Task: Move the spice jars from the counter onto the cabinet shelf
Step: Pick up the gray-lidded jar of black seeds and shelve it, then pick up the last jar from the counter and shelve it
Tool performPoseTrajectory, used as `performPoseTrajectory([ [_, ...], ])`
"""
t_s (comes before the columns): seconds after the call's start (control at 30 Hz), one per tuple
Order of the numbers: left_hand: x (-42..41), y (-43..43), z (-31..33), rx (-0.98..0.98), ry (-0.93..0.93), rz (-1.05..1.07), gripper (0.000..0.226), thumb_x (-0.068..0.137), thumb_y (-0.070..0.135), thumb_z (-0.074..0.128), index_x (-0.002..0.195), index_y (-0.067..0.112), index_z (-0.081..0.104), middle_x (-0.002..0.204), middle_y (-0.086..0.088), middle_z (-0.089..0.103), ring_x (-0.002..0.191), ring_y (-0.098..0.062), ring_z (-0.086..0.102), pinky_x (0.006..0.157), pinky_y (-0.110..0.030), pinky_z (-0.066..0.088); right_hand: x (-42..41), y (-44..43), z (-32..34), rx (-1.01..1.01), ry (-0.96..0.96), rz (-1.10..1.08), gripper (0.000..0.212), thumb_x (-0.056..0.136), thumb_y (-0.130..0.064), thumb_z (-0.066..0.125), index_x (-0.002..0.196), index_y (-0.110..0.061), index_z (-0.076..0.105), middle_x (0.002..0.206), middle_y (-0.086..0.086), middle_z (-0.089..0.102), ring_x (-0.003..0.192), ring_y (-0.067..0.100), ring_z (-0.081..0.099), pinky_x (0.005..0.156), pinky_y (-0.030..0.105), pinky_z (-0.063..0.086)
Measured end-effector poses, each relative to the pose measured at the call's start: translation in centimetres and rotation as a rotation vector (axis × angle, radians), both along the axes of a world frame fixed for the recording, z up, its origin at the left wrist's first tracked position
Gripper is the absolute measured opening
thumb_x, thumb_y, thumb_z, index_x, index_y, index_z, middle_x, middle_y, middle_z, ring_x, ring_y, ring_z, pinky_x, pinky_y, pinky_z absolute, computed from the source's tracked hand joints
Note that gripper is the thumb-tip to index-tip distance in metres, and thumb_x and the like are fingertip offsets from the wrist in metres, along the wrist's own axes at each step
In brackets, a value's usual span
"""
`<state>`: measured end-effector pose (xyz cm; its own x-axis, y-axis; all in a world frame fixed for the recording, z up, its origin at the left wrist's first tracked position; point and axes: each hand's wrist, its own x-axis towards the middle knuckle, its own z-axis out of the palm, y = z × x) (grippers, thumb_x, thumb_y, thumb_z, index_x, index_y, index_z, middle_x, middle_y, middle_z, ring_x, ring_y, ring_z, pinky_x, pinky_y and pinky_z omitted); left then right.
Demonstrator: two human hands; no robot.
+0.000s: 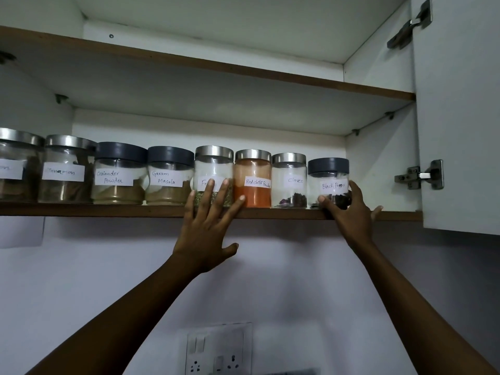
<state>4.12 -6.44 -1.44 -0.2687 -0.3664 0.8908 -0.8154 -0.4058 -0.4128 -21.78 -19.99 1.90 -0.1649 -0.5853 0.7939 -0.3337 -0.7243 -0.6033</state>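
Both bare arms reach upward, extended. The left hand (208,226) is flat, its fingers (209,193) straight and splayed, thumb out sideways. The right hand (349,212) is spread too, thumb and forefinger wide apart.

I read only handwritten txt on white paper labels, one per jar. Ref pt: Red chilli Powder jar (253,182), labelled just that. Right of it: 1st, Cloves jar (289,182); 2nd, Black Pepper jar (328,182). Left of it: 1st, partly covered jar (213,165), shows "Fe", rest hidden by fingers of the left hand (208,226); 2nd, Garam Masala jar (169,180); 3rd, Coriander Powder jar (119,177); 4th, Cinnamon jar (66,171), txt blurry; 5th, edge jar (16,169), label cut off, can't read.
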Motion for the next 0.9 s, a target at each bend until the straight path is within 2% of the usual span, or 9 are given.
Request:
performPoseTrajectory([
  [0.07, 0.0, 0.0, 0.0, 0.008, 0.005, 0.005, 0.106, 0.061, 0.067, 0.064, 0.148, 0.025, 0.021, 0.155, -0.016, 0.014, 0.142, -0.039, 0.011, 0.11, -0.057, 0.014, 0.4, 0.0, 0.0, 0.011, -0.008, 0.027, 0.091, 0.064, -0.062, 0.054, 0.142, -0.021, 0.032, 0.133, 0.009, 0.055, 0.131, 0.024, 0.043, 0.112, 0.048, -0.017],
  [0.17, 0.1, -0.1, 0.0, 0.011, 0.012, 0.01, 0.105, 0.062, 0.068, 0.062, 0.148, 0.025, 0.02, 0.156, -0.016, 0.013, 0.142, -0.039, 0.01, 0.11, -0.057, 0.014, 0.7, -0.4, -0.1, 0.012, -0.011, 0.042, 0.085, 0.076, -0.057, 0.063, 0.144, -0.021, 0.028, 0.139, 0.008, 0.05, 0.136, 0.022, 0.038, 0.111, 0.048, -0.019],
  [0.23, 0.1, -0.2, 0.0, 0.009, 0.019, 0.003, 0.101, 0.065, 0.067, 0.059, 0.148, 0.025, 0.02, 0.156, -0.016, 0.012, 0.143, -0.039, 0.009, 0.11, -0.057, 0.015, 0.8, -0.8, -0.2, -0.001, 0.029, 0.034, 0.083, 0.08, -0.057, 0.059, 0.146, -0.019, 0.024, 0.144, 0.006, 0.045, 0.138, 0.021, 0.033, 0.111, 0.048, -0.02],
  [0.43, -0.2, 0.0, 0.1, 0.038, 0.038, -0.002, 0.085, 0.076, 0.066, 0.029, 0.149, 0.024, 0.014, 0.156, -0.014, 0.01, 0.143, -0.038, 0.008, 0.11, -0.055, 0.015, 1.2, 0.0, -1.8, -0.011, 0.187, -0.085, 0.084, 0.092, -0.048, 0.044, 0.149, -0.005, -0.001, 0.159, 0.01, 0.0, 0.146, 0.022, -0.008, 0.116, 0.042, -0.01],
  [0.53, -0.5, 0.5, -0.3, 0.063, 0.06, -0.013, 0.08, 0.082, 0.062, 0.026, 0.148, 0.019, 0.017, 0.156, -0.016, 0.013, 0.143, -0.036, 0.01, 0.111, -0.055, 0.015, 2.1, 1.5, -3.8, 0.001, 0.239, -0.157, 0.083, 0.094, -0.049, 0.037, 0.148, -0.005, -0.008, 0.158, 0.01, -0.01, 0.145, 0.022, -0.013, 0.117, 0.039, -0.008],
  [0.67, -1.0, 1.6, -4.7, 0.158, 0.069, -0.092, 0.073, 0.087, 0.054, 0.029, 0.147, 0.014, 0.023, 0.156, -0.016, 0.015, 0.144, -0.031, 0.008, 0.111, -0.054, 0.012, 3.9, 4.4, -7.5, 0.061, 0.381, -0.194, 0.081, 0.094, -0.041, 0.046, 0.149, -0.005, -0.001, 0.157, 0.013, -0.013, 0.146, 0.028, -0.009, 0.116, 0.043, -0.005],
  [0.8, -1.0, 2.7, -11.2, 0.234, 0.178, -0.21, 0.064, 0.089, 0.045, 0.034, 0.147, 0.018, 0.025, 0.157, -0.011, 0.015, 0.145, -0.028, 0.007, 0.112, -0.049, 0.013, 6.8, 7.5, -12.5, 0.079, 0.459, -0.043, 0.069, 0.091, -0.028, 0.054, 0.148, -0.012, 0.019, 0.159, 0.008, -0.003, 0.146, 0.027, -0.002, 0.116, 0.041, -0.005],
  [0.9, -0.6, 3.6, -15.5, 0.3, 0.282, -0.247, 0.056, 0.088, 0.04, 0.035, 0.14, 0.019, 0.038, 0.151, -0.008, 0.033, 0.142, -0.028, 0.024, 0.112, -0.05, 0.029, 9.4, 9.4, -17.2, 0.082, 0.547, 0.101, 0.064, 0.091, -0.025, 0.052, 0.147, -0.015, 0.022, 0.159, 0.001, 0.007, 0.147, 0.02, -0.005, 0.117, 0.033, -0.006],
])
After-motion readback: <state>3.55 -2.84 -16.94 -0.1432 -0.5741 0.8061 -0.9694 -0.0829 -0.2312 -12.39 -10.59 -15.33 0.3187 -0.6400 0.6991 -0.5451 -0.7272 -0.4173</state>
